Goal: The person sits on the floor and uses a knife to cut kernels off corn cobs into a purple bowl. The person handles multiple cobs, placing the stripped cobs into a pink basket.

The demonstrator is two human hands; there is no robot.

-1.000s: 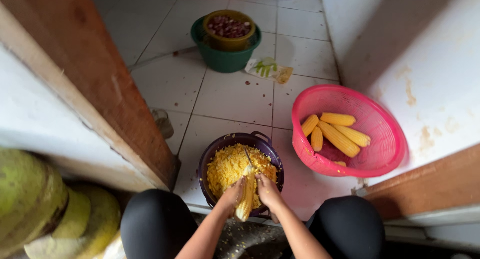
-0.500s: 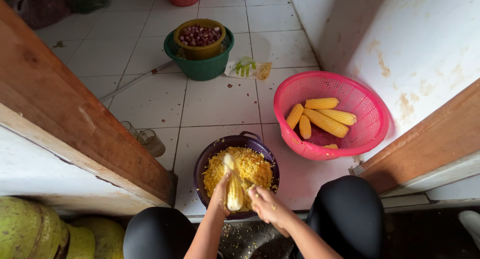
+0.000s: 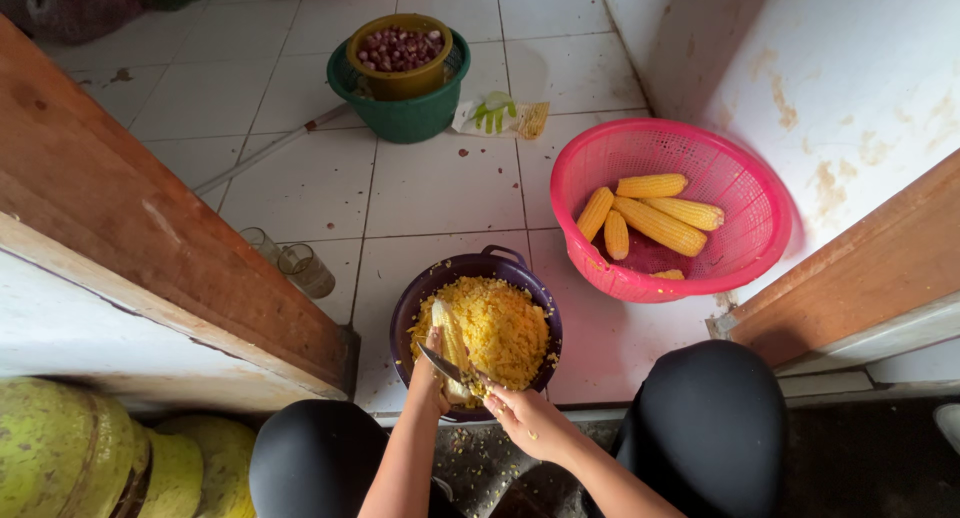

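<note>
While left hand fingers grasp the corn cob, right hand fingers clench the knife.

The floor consists of square white tiles with dark grout lines and scattered stains. On the right, a white plastered wall carries brown blotches and meets a brown wooden frame running diagonally toward the near side. On the left, a wide brown wooden beam runs diagonally above a white painted surface. At near left, green-yellow rounded cylinders stand together. Even daylight covers the tiles; the wall casts a soft shadow in the far right corner.
</note>
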